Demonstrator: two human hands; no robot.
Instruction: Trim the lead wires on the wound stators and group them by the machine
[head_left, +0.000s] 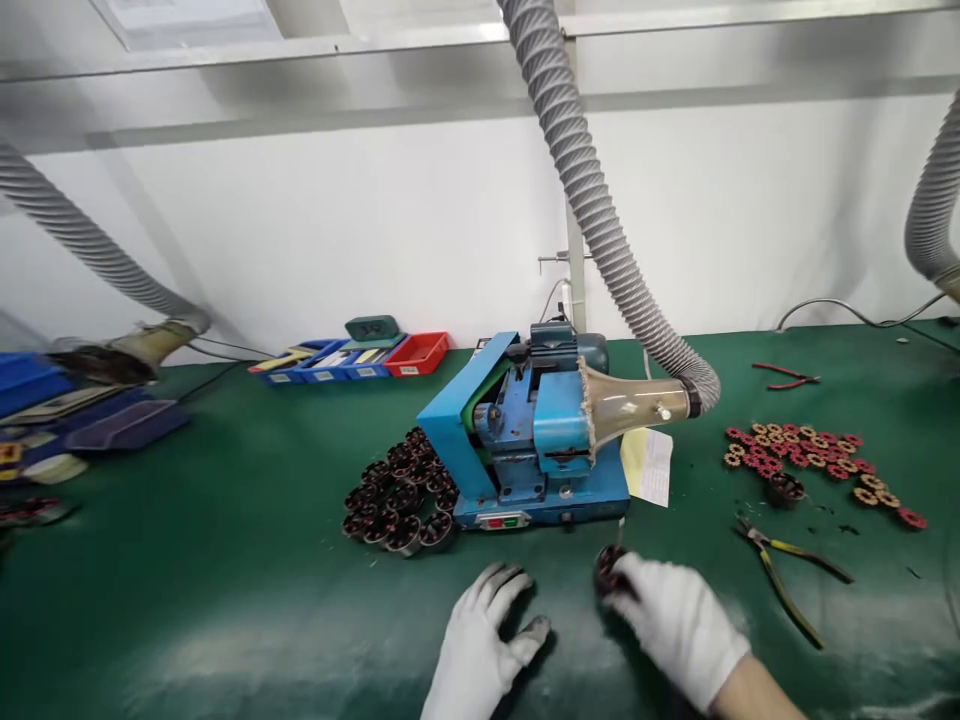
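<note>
holding the dark ring-shaped part by its right side, the right hand has thumb and fingers closed on it, in front of the blue machine; blur hides whether the part touches the green bench. the left hand is near it, half open, thumb spread from the fingers, nothing visible in its grasp. a firm pinch on the outer wall should steady the part best, with fingertips out of its dark inside. similar parts crowd together left of the machine; yellow-handled pliers and small toothed rings lie to the right, best left undisturbed by the forearm.
</note>
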